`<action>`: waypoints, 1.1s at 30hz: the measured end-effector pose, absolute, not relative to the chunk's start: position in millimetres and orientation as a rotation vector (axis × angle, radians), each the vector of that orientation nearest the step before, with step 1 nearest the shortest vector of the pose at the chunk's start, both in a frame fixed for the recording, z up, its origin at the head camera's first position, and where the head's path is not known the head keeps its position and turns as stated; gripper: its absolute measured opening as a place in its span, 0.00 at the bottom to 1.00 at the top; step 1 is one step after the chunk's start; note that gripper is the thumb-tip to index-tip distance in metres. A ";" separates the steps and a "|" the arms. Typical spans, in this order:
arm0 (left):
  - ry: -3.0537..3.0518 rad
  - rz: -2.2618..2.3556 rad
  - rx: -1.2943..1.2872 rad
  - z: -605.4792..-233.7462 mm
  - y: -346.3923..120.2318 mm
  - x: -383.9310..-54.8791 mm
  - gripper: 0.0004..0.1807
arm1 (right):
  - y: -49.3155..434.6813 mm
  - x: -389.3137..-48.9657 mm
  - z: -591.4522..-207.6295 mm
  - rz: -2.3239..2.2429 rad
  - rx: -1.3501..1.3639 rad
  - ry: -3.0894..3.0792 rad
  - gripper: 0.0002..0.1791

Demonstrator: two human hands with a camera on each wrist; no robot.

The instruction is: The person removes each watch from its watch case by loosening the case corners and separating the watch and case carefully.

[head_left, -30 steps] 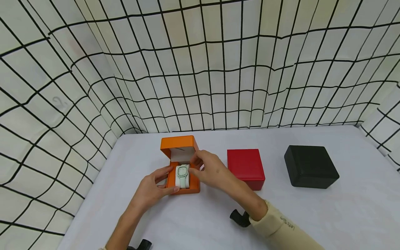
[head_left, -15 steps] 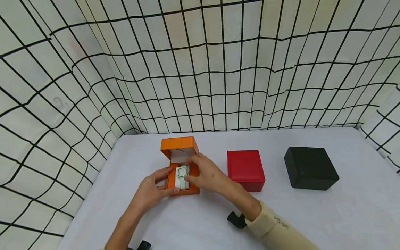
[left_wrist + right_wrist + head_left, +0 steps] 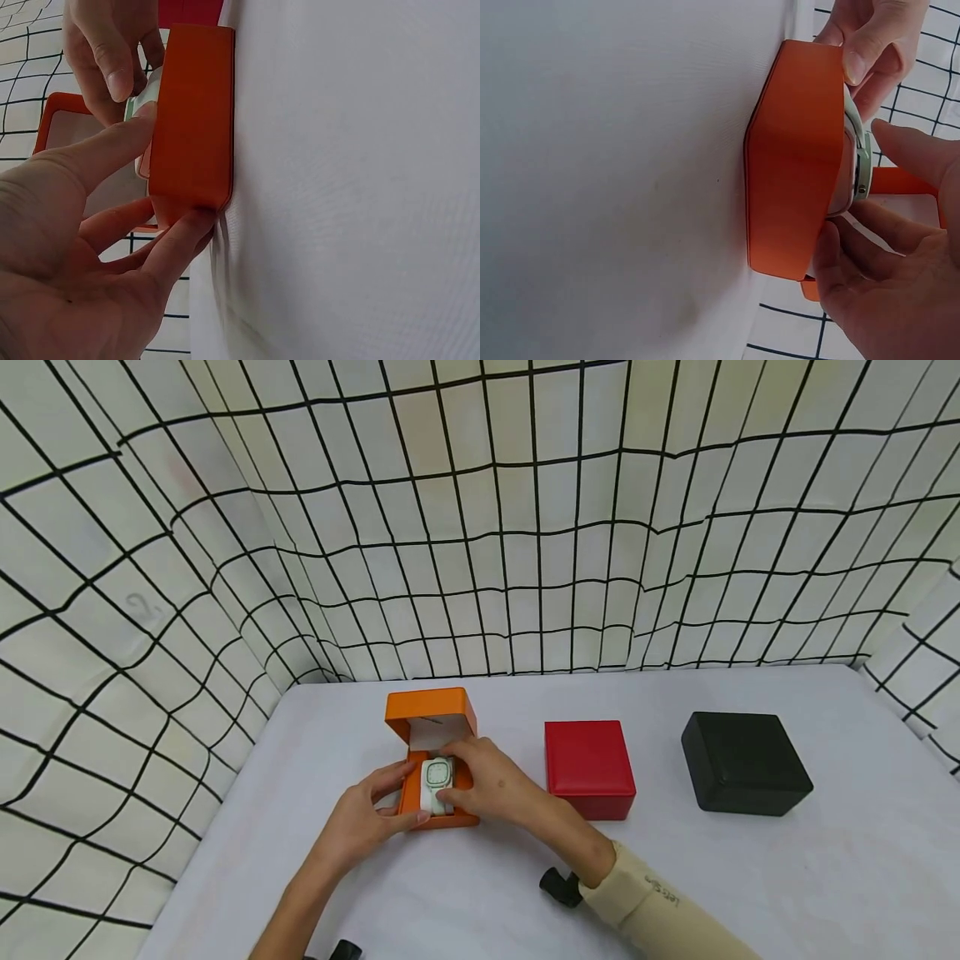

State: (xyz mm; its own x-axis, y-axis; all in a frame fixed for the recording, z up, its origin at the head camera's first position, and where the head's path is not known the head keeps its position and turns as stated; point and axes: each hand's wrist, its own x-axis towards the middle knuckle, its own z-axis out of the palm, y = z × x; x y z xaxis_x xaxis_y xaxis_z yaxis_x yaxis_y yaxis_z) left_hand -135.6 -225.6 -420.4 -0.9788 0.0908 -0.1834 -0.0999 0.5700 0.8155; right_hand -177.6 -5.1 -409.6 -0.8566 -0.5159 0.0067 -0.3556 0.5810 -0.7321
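An orange watch box (image 3: pixel 426 702) stands with its lid raised, and a pale green wristwatch (image 3: pixel 437 772) on a white cushion sits in it. My left hand (image 3: pixel 358 822) grips the box's left side, its thumb at the front rim and its fingers along the wall. My right hand (image 3: pixel 495 783) reaches over the box from the right. In the right wrist view its thumb (image 3: pixel 904 146) comes right to the watch face (image 3: pixel 863 169), while its fingers (image 3: pixel 855 244) curl into the box beside the cushion. It holds the watch between them; parts of the strap are hidden.
A closed red box (image 3: pixel 589 760) stands just right of the orange one, behind my right forearm. Farther right is a closed black box (image 3: pixel 746 762). White cloth (image 3: pixel 675 893) covers the table, and a black wire grid (image 3: pixel 536 560) borders it at the back and sides.
My right hand has moved left from the box's right edge onto the watch, its thumb now over the strap. My left hand and the boxes have stayed in place.
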 end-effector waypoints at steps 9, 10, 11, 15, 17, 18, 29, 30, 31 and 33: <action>2.547 1.416 0.057 -423.3 -229.0 -137.9 0.47 | -8.8 -179.9 -411.9 -1.060 -0.716 2.652 0.34; 2.541 1.423 0.064 -422.9 -229.1 -137.7 0.47 | -9.0 -179.8 -412.0 -1.054 -0.716 2.656 0.34; 2.536 1.430 0.068 -422.4 -229.2 -137.5 0.47 | -9.3 -179.6 -412.2 -1.047 -0.717 2.662 0.34; 2.512 1.449 0.098 -420.2 -229.2 -136.1 0.48 | -10.1 -178.4 -413.0 -1.029 -0.724 2.680 0.34; 2.499 1.460 0.098 -420.1 -229.0 -135.7 0.48 | -10.2 -177.9 -413.2 -1.028 -0.724 2.684 0.33; 2.495 1.461 0.104 -420.2 -229.0 -135.7 0.48 | -10.3 -177.8 -413.3 -1.027 -0.726 2.685 0.33; 2.469 1.503 0.053 -423.0 -228.7 -135.6 0.49 | -11.7 -178.2 -410.2 -1.009 -0.737 2.683 0.33; 2.469 1.501 0.052 -423.0 -228.8 -135.6 0.49 | -11.7 -178.4 -409.9 -1.005 -0.737 2.682 0.33; 2.467 1.504 0.047 -422.8 -228.8 -135.4 0.49 | -11.8 -178.4 -409.8 -1.002 -0.736 2.682 0.33; 2.463 1.507 0.042 -422.4 -228.8 -135.3 0.49 | -11.7 -178.5 -409.7 -1.002 -0.737 2.681 0.33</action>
State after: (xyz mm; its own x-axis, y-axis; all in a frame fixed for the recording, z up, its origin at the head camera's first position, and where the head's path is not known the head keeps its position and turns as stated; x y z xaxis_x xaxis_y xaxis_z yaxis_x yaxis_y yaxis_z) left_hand -135.3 -228.8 -422.4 -0.9676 0.1555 -0.1987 -0.1061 0.4636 0.8797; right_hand -178.5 -11.7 -409.7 -0.8596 -0.5110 -0.0002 -0.3857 0.6491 -0.6557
